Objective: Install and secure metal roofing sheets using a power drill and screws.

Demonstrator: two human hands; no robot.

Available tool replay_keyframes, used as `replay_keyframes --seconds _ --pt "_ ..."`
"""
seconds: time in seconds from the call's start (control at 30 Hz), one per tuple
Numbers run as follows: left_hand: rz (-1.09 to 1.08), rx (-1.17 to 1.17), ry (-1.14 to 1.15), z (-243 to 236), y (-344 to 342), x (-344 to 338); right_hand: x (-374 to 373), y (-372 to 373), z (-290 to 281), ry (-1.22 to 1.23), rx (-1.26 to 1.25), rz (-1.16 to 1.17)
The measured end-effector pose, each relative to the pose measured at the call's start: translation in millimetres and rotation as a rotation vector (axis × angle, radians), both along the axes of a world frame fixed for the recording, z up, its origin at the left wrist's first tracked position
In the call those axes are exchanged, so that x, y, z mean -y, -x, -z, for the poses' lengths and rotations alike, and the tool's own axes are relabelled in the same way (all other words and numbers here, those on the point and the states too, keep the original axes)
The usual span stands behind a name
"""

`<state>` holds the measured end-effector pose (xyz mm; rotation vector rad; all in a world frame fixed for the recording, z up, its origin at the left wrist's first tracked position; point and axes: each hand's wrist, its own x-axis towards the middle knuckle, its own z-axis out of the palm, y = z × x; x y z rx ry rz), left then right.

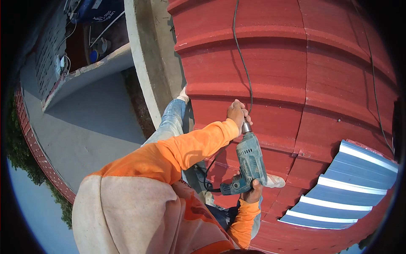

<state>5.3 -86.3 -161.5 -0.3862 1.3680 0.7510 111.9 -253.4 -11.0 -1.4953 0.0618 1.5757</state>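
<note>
The corded electric drill [249, 163] is a worn, teal-grey tool with a scuffed, dusty housing, a silver metal chuck at its front and a pistol handle at the back. It is held nose-down against the red corrugated metal roofing [270, 67], its chuck meeting a rib of the sheet just below the left hand. The right hand [253, 191] is wrapped around the handle, fingers clenched on the grip. The left hand [237, 113], at the end of an orange sleeve [190, 148], is closed around the chuck end, fingers curled tight at the tip. A black cord [242, 55] runs up across the red sheets from the hands. To the right lies a blue corrugated sheet [342, 186] with pale ribs. A white shoe [275, 181] rests on the roof just beside the drill.
</note>
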Motion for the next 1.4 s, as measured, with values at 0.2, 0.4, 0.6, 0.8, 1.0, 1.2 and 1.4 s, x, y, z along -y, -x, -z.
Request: replay_keyframes --seconds 0.2,0.4,0.6,0.8,1.0,1.2,1.4 --pt "-0.268 0.030 0.035 28 82 -23 -41 32 23 0.052 -0.120 -0.212" --pt "-0.258 -0.036 0.005 43 148 -33 -73 87 53 0.101 -0.247 -0.271" --pt "-0.446 -0.092 0.127 96 233 -56 -122 154 103 0.138 -0.247 -0.416" --pt "-0.626 -0.054 0.065 142 309 -58 -153 214 148 0.214 -0.232 -0.453" --pt "-0.629 -0.045 0.156 185 336 -59 -186 247 190 0.146 -0.092 -0.701" --pt "-0.869 -0.026 0.140 221 349 -66 -205 269 216 0.166 -0.102 -0.721" --pt "-0.847 -0.109 0.191 236 348 -67 -209 268 231 0.220 -0.196 -0.711"
